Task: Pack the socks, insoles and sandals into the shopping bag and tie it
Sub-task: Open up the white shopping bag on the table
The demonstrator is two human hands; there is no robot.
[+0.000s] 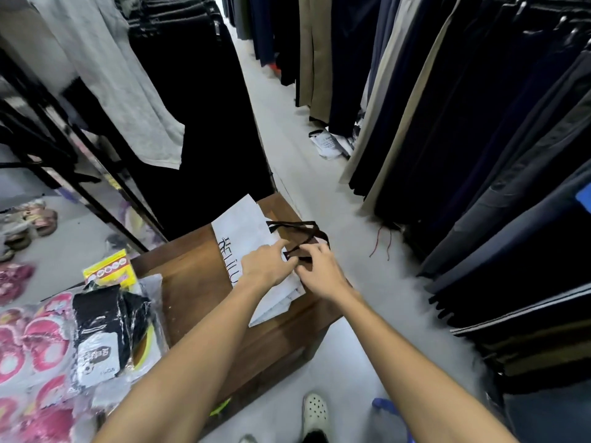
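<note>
Both hands on flat shopping bag ribbons.

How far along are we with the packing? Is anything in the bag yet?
Nothing looks packed. The white shopping bag lies flat on the wooden table. In hand: the left hand and right hand are at its dark ribbon handles, apparently opening it. Left: the black socks, yellow insole pack and pink sandals wait at the table's left; then tying.
</note>
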